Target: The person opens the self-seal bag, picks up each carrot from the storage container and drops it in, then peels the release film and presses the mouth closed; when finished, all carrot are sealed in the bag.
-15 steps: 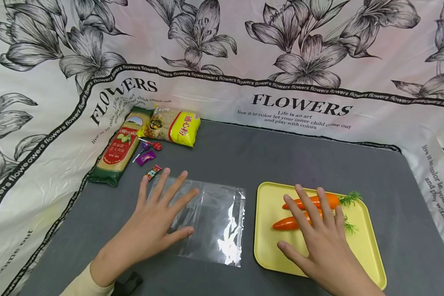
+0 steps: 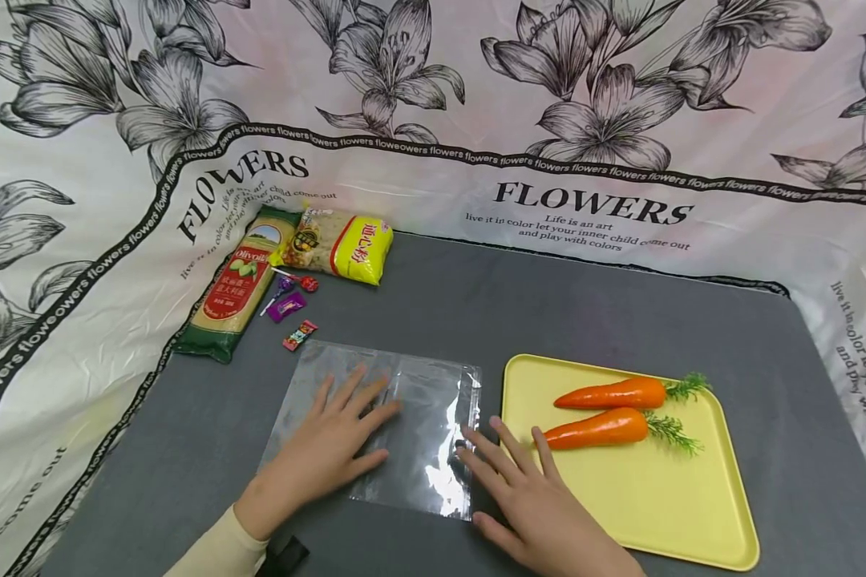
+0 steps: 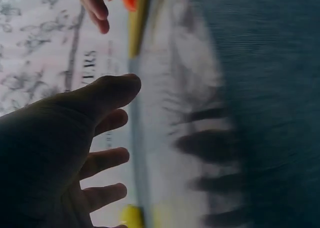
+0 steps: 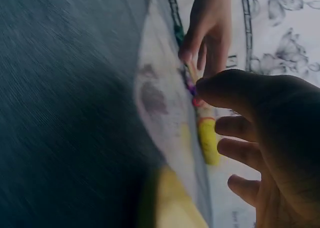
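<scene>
A clear plastic zip bag (image 2: 418, 433) lies flat on the dark grey table. Over its left part is my left hand (image 2: 335, 449), fingers spread and holding nothing; the left wrist view shows a gap between this hand (image 3: 85, 133) and the bag (image 3: 175, 98). My right hand (image 2: 534, 505) hovers by the bag's zip edge and the left rim of a yellow tray (image 2: 664, 505), fingers spread with nothing in them. Two orange carrots, an upper one (image 2: 613, 393) and a lower one (image 2: 599, 429), lie on the tray with green tops pointing right.
At the back left lie a green-ended pasta pack (image 2: 238, 280) and a yellow pasta bag (image 2: 339, 244). Close by are a red lollipop (image 2: 308, 283), a purple lollipop (image 2: 285, 284), a purple-wrapped candy (image 2: 286, 306) and a small red-wrapped candy (image 2: 300, 335). A flower-printed sheet (image 2: 404, 184) borders the table.
Both hands have come nearer to me and to each other. The right hand has moved left off the carrots toward the bag's edge; the left has shifted right and down over the bag.
</scene>
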Demonstrator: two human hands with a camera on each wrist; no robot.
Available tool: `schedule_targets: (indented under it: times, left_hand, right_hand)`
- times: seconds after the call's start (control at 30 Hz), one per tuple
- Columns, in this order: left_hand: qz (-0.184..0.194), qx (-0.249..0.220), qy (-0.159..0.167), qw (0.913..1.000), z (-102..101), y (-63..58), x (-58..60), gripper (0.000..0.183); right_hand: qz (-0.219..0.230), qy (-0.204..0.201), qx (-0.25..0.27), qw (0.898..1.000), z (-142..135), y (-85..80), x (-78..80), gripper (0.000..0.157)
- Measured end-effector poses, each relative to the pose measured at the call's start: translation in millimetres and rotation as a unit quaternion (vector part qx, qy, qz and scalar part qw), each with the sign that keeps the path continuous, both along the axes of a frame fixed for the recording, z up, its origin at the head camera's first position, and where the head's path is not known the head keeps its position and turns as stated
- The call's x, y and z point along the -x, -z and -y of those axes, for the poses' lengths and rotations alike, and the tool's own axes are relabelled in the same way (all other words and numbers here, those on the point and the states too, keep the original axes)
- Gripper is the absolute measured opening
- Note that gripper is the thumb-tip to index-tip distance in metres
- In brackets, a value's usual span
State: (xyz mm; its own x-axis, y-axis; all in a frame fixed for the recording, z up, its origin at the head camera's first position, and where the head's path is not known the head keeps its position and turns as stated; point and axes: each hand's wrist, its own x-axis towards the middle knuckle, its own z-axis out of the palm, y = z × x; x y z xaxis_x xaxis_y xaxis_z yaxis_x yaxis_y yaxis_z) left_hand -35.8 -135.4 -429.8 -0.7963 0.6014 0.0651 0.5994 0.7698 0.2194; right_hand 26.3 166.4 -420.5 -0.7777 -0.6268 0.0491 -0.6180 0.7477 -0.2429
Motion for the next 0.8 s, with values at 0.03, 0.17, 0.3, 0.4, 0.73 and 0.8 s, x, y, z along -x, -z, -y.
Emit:
schedule_targets:
  times: [0.03, 0.17, 0.3, 0.4, 0.73, 0.8]
  left_hand:
    - [0.003, -0.004, -0.001, 1.0000, -0.1, 4.1, 0.1, 0.060]
    - [0.005, -0.017, -0.004, 0.9998, 1.2, 16.0, -0.9, 0.058]
    - [-0.005, -0.028, -0.007, 0.9996, 3.4, 25.1, -1.5, 0.056]
    - [-0.014, -0.041, -0.009, 0.9990, 4.2, 28.6, -1.0, 0.052]
    - [-0.032, -0.103, -0.038, 0.9934, 3.8, 27.2, 4.9, 0.023]
    - [-0.035, -0.118, -0.047, 0.9913, 3.8, 26.9, 5.7, 0.019]
  right_hand:
    - [0.005, -0.007, -0.005, 1.000, 2.1, 3.8, -0.5, 0.068]
    - [0.003, -0.021, -0.020, 1.000, 7.1, 13.7, -0.9, 0.064]
    - [-0.018, -0.027, -0.037, 0.999, 7.1, 18.2, -0.3, 0.061]
    - [-0.029, -0.026, -0.043, 0.998, 6.3, 20.7, -0.9, 0.060]
    - [-0.031, -0.023, -0.046, 0.998, 6.7, 22.1, -0.7, 0.058]
    - [-0.031, -0.024, -0.046, 0.998, 6.8, 22.1, -0.9, 0.058]
